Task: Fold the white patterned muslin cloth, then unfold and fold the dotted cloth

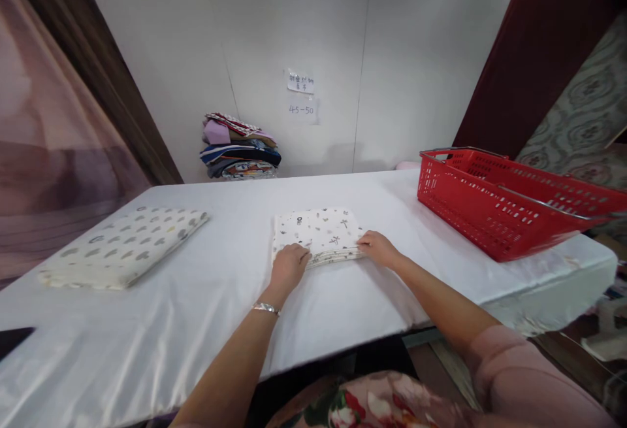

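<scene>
A folded white cloth with small dark prints, palm trees among them, lies in the middle of the white-covered table. Its stacked layers show along the near edge. My left hand, a silver bracelet at the wrist, grips the near left corner with its fingers closed. At the near right corner, my right hand pinches the edge between thumb and fingers. The undersides of both grips are hidden.
Another folded cream cloth with grey prints lies at the left. A red shopping basket stands at the right end of the table. Behind the far edge is a stack of folded fabrics; paper notes hang on the wall.
</scene>
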`<control>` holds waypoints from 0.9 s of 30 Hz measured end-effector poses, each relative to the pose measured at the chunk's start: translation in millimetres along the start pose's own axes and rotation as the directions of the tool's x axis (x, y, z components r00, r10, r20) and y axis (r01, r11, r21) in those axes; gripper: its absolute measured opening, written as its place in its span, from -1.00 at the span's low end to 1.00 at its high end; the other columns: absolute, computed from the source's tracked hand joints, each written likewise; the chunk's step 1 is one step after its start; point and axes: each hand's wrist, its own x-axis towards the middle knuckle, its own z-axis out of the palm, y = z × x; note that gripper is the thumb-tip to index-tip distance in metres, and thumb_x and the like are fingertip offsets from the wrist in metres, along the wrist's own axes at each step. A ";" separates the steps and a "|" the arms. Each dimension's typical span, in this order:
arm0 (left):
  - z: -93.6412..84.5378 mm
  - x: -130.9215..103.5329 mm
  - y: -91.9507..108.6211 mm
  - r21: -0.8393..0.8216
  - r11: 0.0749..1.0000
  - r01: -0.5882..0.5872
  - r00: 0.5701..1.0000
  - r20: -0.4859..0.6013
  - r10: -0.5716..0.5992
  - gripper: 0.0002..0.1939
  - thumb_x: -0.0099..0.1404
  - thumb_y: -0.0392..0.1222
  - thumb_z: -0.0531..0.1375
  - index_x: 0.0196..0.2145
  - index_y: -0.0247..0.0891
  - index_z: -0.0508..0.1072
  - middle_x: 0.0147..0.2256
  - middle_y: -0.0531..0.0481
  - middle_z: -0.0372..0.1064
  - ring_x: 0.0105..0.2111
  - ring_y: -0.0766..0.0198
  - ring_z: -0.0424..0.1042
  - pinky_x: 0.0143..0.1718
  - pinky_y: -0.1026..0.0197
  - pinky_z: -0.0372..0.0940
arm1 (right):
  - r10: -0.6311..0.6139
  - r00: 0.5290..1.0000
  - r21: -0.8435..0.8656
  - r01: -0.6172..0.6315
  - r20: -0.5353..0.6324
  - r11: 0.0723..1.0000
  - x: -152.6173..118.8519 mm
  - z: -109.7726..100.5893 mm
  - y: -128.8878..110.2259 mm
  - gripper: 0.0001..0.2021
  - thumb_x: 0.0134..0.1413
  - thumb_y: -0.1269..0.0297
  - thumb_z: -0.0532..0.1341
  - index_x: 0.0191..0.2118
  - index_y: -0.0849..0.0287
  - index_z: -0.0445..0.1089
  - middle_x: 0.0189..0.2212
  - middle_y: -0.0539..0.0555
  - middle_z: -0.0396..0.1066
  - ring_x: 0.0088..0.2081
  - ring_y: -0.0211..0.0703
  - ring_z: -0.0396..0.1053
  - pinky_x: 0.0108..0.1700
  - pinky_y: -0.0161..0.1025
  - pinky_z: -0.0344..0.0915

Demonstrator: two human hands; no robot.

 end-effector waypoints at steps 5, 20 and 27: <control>2.8 -3.1 -7.7 -0.042 0.998 -0.039 0.999 -0.029 0.038 -0.75 0.28 -0.11 0.03 -0.30 -0.15 0.50 -0.29 -0.04 0.39 -0.25 0.20 0.31 -0.18 0.15 0.19 | 0.033 0.999 0.059 -0.031 -0.039 0.998 0.0 1.7 -1.8 -0.81 -0.07 0.48 0.10 -0.51 0.16 0.44 -0.42 0.01 0.35 -0.32 -0.22 0.30 -0.23 -0.28 0.19; 4.1 -7.3 -7.8 -0.040 0.996 -0.075 0.994 -0.084 0.071 -0.74 0.31 -0.18 -0.02 -0.39 -0.20 0.43 -0.36 -0.01 0.36 -0.30 0.24 0.30 -0.22 0.17 0.17 | -0.159 0.981 -0.018 0.158 -0.111 0.987 -27.5 2.3 -3.3 -0.82 0.16 0.34 0.04 -0.31 0.13 0.40 -0.25 0.04 0.34 -0.16 -0.18 0.23 -0.11 -0.22 0.20; 5.1 -9.5 -7.6 -0.029 0.994 -0.102 0.992 -0.073 0.100 -0.83 0.26 -0.13 0.08 -0.31 -0.20 0.44 -0.33 -0.01 0.36 -0.29 0.22 0.29 -0.23 0.14 0.18 | -0.164 0.983 -0.011 0.164 -0.088 0.986 -25.5 5.4 3.6 -0.80 0.16 0.31 0.06 -0.22 0.07 0.43 -0.22 0.07 0.35 -0.13 -0.12 0.25 -0.09 -0.16 0.24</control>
